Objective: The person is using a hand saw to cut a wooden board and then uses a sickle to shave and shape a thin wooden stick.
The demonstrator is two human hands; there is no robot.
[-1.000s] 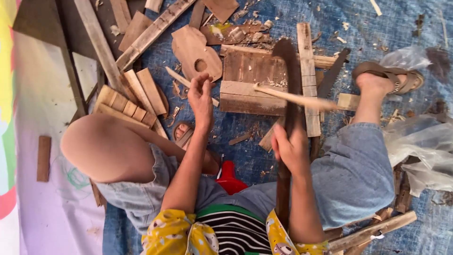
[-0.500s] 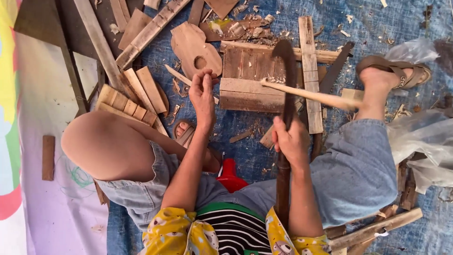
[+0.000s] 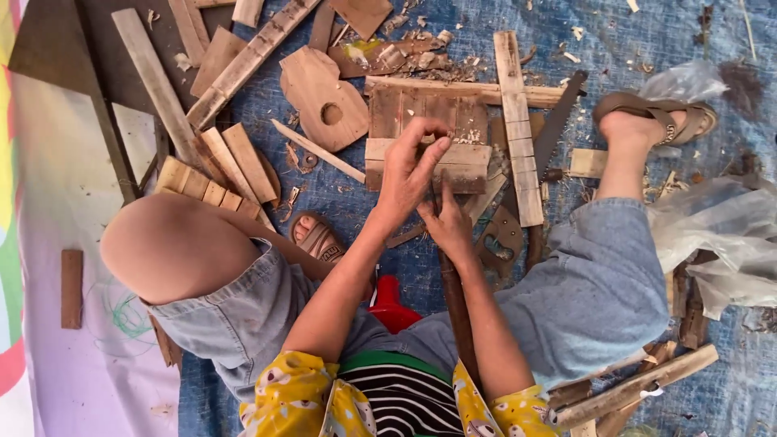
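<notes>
My right hand (image 3: 450,228) grips a long dark wooden stick (image 3: 458,316) that runs from between my knees up toward a slatted wooden block (image 3: 465,162). My left hand (image 3: 414,170) hovers just above the stick's upper end, over the block's near edge. Its thumb and fingertips are pinched together, and I cannot make out whether anything small sits between them. The two hands touch near the stick's tip.
I sit on a blue tarp (image 3: 712,48) among wood offcuts. Around me lie a rounded board with a hole (image 3: 312,85), a thin pale stick (image 3: 317,150), an upright light plank (image 3: 518,129), a hand saw (image 3: 558,121) and crumpled clear plastic (image 3: 720,226). My sandalled foot (image 3: 657,120) is at right.
The pale stick that crossed my right hand is no longer held. My left hand has come down and right to meet the right hand at the dark stick's tip.
</notes>
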